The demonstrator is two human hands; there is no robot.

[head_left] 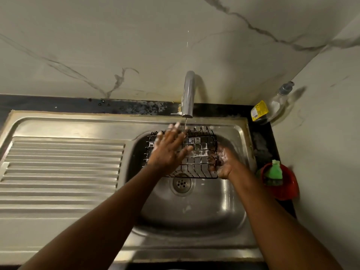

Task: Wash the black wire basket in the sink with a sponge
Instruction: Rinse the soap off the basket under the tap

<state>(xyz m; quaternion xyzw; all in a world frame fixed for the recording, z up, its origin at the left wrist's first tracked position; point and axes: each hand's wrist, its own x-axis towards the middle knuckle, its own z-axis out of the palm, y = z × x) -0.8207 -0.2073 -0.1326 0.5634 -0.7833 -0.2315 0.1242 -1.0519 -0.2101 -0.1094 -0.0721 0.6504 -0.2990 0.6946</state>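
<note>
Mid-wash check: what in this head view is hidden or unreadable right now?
Head view, left half of the basket: covered by the spread left hand.
Head view, fingers of the right hand at the basket's end: dark, lost in suds; anything held besides the wire is unclear.
Head view, label on the bottle: too small to read.
Head view, inside of the red bowl: mostly hidden by the green piece.

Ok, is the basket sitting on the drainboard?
No, the black wire basket is held over the sink bowl, under the tap.
</note>
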